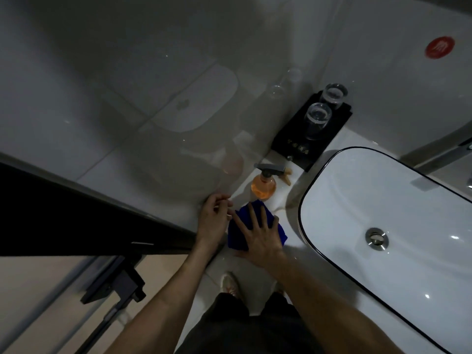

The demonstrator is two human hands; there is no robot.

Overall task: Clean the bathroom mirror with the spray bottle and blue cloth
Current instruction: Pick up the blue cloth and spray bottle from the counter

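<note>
hands: right hand [258, 232] spread flat on blue cloth [238, 235]; left hand [213, 218] loosely curled, empty
tabletop [286, 200]: white, spray bottle [264, 183] beside sink [383, 226]
room: dim, glossy wall tiles [127, 85]

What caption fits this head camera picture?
Right hand flat on the blue cloth beside the spray bottle and sink.

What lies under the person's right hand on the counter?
The blue cloth lies under the right hand, spread flat on the white counter. Its edges show around the fingers; the part beneath the palm is covered.
</note>
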